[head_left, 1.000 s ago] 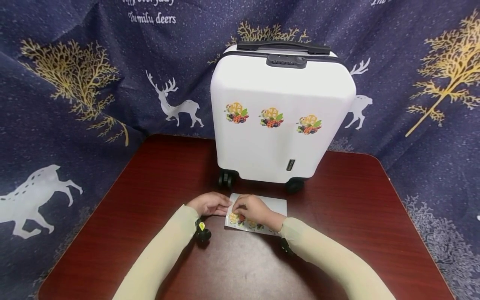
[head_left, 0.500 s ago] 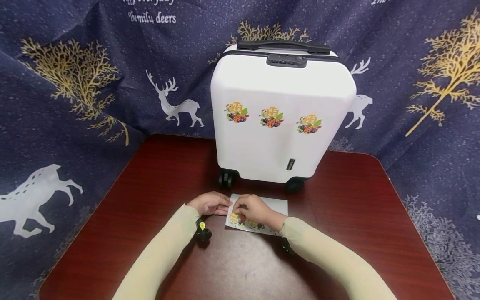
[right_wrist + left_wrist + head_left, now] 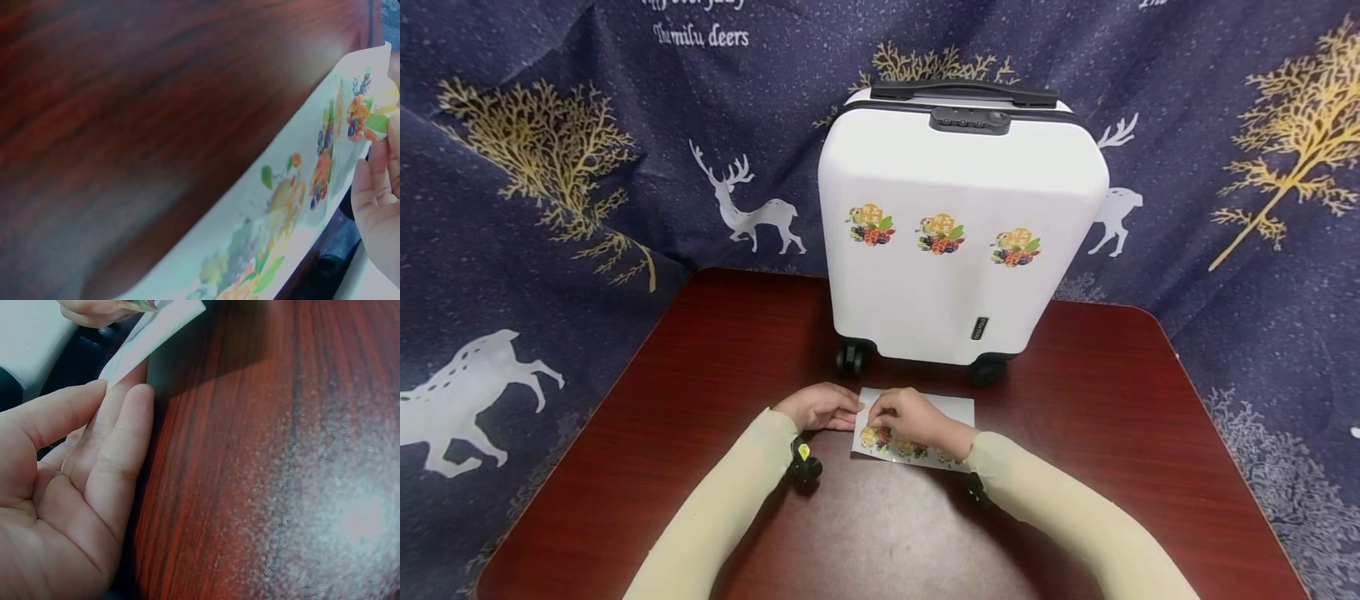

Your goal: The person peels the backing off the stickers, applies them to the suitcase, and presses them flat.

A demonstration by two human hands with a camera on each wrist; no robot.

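Dark blue cloth printed with white deer and golden trees is hanging across the back of the head view, and a reddish-brown wooden surface is spreading below it. Standing upright on it, at upper centre right, a white suitcase is resting on black wheels; a black handle is running along its top, and three fruit stickers are forming a row across its front, slanting slightly down toward the right of the frame.

Below the suitcase, near lower centre, a pale sheet printed with fruit designs is lying crosswise. At its left edge, the left hand is pinching it, thumb against fingers, as the left wrist view is showing. Reaching over the sheet from the lower right, the right hand is closing its grip, thumb and fingers together, on the edge of a printed fruit sticker at the sheet's left end. Cream sleeves are covering both arms.
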